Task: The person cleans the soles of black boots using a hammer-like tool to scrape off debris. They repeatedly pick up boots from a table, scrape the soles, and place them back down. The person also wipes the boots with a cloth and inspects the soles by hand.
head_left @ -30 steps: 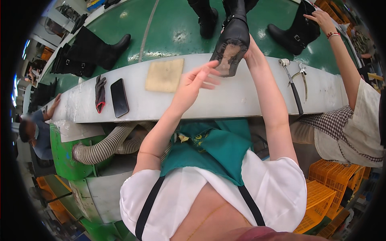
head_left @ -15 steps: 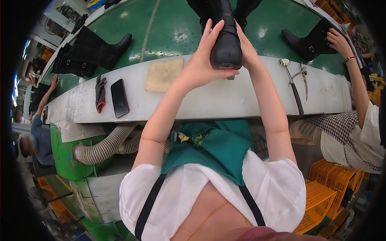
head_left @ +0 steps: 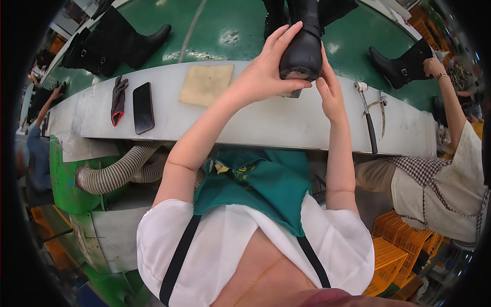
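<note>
A black boot [head_left: 302, 55] is held between my two hands over the pale bench edge, its rounded toe facing me. My left hand [head_left: 270, 65] wraps its left side, thumb under the toe and fingers along the upper. On the other side my right hand [head_left: 329, 87] grips the boot, fingers against its flank and thumb near the toe. A scuffed, lighter patch shows at the toe's lower front. Just behind it stand other black boots [head_left: 273, 18], partly hidden by the held one.
Along the pale bench [head_left: 255, 125] lie a dark glove [head_left: 119, 101], a phone [head_left: 143, 108], a beige pad [head_left: 206, 84], a hammer [head_left: 366, 115] and pincers [head_left: 381, 105]. Black boots lie on the green surface [head_left: 225, 38]. A co-worker's hand [head_left: 433, 67] touches a boot [head_left: 404, 66] at right.
The held boot has shifted right and tilted, showing more of its toe's underside. My right thumb has come round toward the toe. The co-worker's boot at right has moved a little.
</note>
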Motion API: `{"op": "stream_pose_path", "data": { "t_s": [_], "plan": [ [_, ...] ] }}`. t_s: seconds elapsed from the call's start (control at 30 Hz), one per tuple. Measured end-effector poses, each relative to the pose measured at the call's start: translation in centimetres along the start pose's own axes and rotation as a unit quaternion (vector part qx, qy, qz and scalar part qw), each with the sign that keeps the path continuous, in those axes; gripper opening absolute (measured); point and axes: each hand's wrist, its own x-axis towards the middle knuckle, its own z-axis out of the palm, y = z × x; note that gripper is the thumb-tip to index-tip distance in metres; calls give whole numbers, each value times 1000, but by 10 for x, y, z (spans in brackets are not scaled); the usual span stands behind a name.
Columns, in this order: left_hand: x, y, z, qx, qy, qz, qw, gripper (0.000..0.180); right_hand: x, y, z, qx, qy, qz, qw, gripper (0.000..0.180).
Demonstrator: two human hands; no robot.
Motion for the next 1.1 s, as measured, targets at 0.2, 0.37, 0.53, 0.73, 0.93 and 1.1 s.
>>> {"op": "stream_pose_path", "data": {
  "t_s": [0.2,0.37,0.53,0.73,0.93,1.1],
  "plan": [
    [-1,4,2,5,2,-10,1000,100,-2,-3,-1,-52,22,-24,998,73],
    [2,6,7,35,10,6,999,96,-5,3,-2,-132,75,-46,987,64],
    [3,1,19,83,59,54,993,95,-15,28,-2,-159,176,-63,969,42],
    [-1,-1,19,85,99,65,989,94,-13,20,4,-173,167,-66,968,42],
    [0,1,16,86,103,64,989,93,-6,5,-2,-183,106,-97,973,49],
    [1,-1,15,81,93,78,989,93,-9,6,4,-213,128,-70,966,56]
  ]
}}
